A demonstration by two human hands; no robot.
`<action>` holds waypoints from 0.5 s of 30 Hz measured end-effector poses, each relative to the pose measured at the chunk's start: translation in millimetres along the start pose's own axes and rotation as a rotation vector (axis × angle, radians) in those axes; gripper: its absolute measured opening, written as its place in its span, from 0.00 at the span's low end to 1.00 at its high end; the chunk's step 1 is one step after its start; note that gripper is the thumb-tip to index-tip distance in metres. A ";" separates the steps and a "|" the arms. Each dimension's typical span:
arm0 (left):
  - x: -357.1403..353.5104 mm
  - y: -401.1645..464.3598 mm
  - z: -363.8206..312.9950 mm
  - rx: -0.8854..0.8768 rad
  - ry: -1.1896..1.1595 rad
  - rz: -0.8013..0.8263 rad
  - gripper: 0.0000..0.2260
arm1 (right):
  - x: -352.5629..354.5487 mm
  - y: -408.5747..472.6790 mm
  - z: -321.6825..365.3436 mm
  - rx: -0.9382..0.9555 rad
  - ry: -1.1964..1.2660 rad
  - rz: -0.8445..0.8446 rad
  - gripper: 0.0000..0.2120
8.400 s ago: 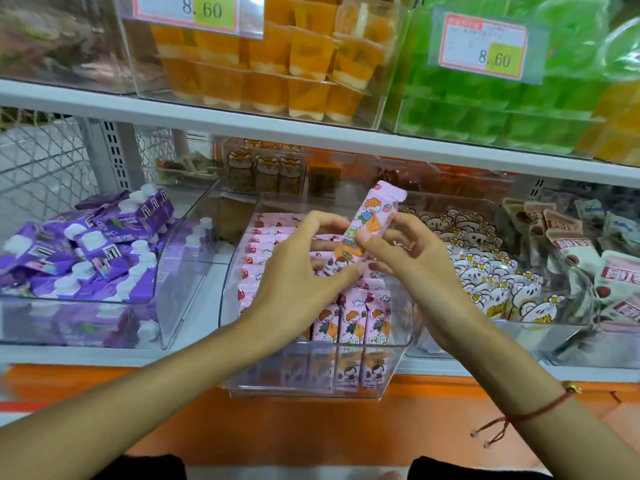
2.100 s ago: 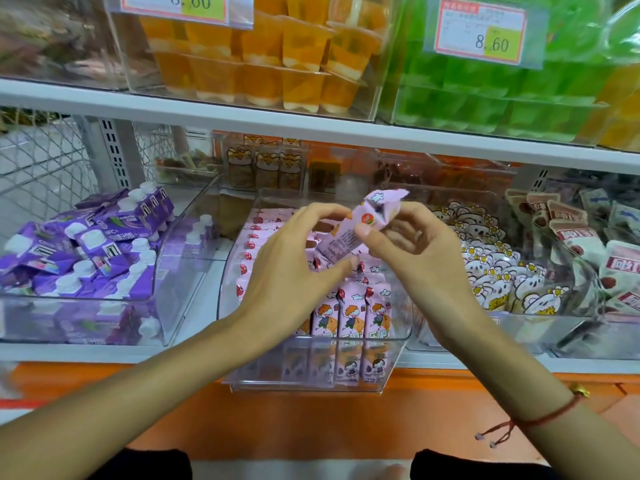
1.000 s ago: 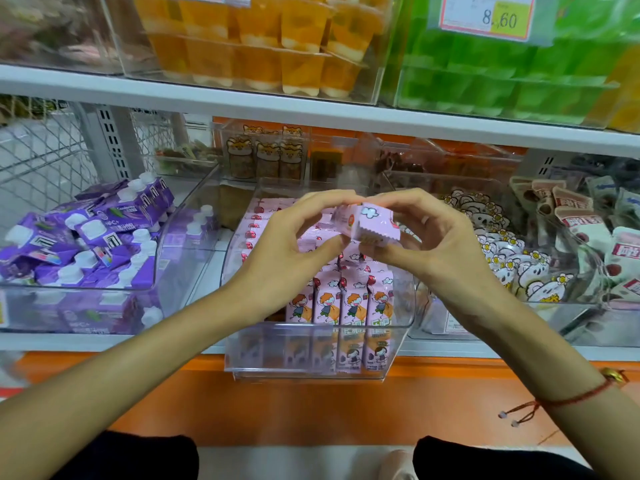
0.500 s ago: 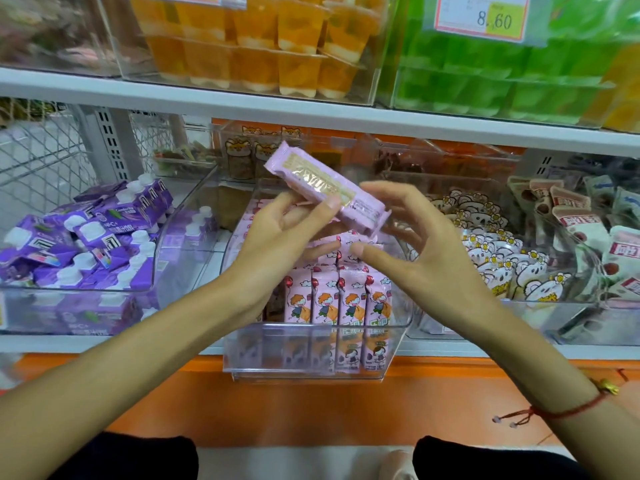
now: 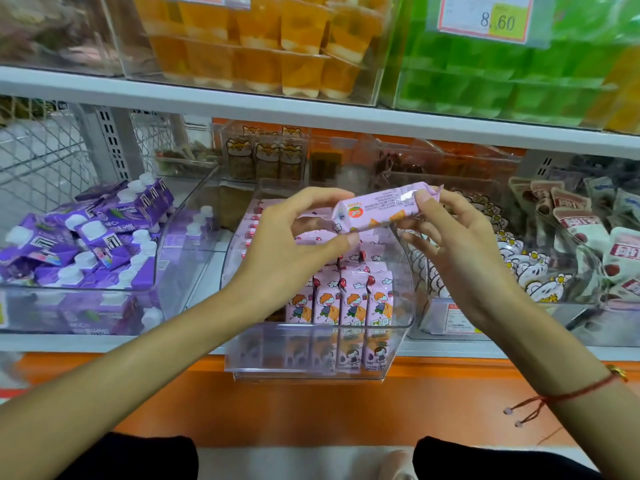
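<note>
Above the open top of a clear plastic bin (image 5: 398, 327), a long pink foil snack packet (image 5: 381, 210) hangs nearly level, its right end slightly higher. The left hand (image 5: 287, 252) pinches the packet's left end between forefinger and thumb. The right hand (image 5: 460, 247) pinches the crimped right end under the thumb, with the other fingers spread loosely below.

The packet sits in the gap between the bin's rim and the white upper shelf board (image 5: 346, 114), with free air above and below it. The bin's front wall juts past the lip of the lower shelf (image 5: 104, 342) and overhangs the orange front panel (image 5: 346, 407). To the left, just beside it, stands a clear bin of purple spouted pouches (image 5: 104, 237). To the right, another clear bin holds white packets printed with cartoon dogs (image 5: 526, 271), its wall close against the middle bin. Both forearms come in from below over the orange panel, well apart from each other.

Counted: one packet is held, by two hands. Four upright pink packets with a cartoon child (image 5: 341, 299) form the front row in the middle bin. More lie behind them, but the hands hide too many to count. Three bins stand side by side along the front of the lower shelf. On the upper shelf are one case of orange jelly cups (image 5: 277, 57) and one of green jelly cups (image 5: 485, 81), the latter with a price tag reading 8.60 (image 5: 491, 19). One red string bracelet (image 5: 575, 393) circles the right wrist.
</note>
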State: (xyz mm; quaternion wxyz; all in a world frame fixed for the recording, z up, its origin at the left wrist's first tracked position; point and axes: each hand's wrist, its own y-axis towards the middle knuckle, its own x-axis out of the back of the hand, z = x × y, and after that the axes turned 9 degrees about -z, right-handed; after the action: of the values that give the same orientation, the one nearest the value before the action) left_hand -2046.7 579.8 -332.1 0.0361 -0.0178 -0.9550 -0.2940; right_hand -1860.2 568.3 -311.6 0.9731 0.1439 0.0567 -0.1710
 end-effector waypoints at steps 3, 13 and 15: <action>3.8 4.4 1.4 -0.030 0.038 -0.052 0.16 | 0.6 1.2 -3.1 0.002 -0.055 0.038 0.13; 4.3 32.0 23.2 0.150 0.065 -0.310 0.13 | 14.2 2.4 -18.2 0.128 -0.742 0.123 0.19; -3.3 45.0 32.0 0.145 0.164 -0.300 0.14 | 14.4 -0.2 -22.1 0.106 -0.832 0.191 0.18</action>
State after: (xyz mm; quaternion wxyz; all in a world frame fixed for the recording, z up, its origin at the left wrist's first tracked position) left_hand -2042.8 635.0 -333.6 0.0710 0.1513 -0.9595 -0.2267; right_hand -1848.2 570.2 -335.1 0.9157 0.1170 -0.3631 -0.1263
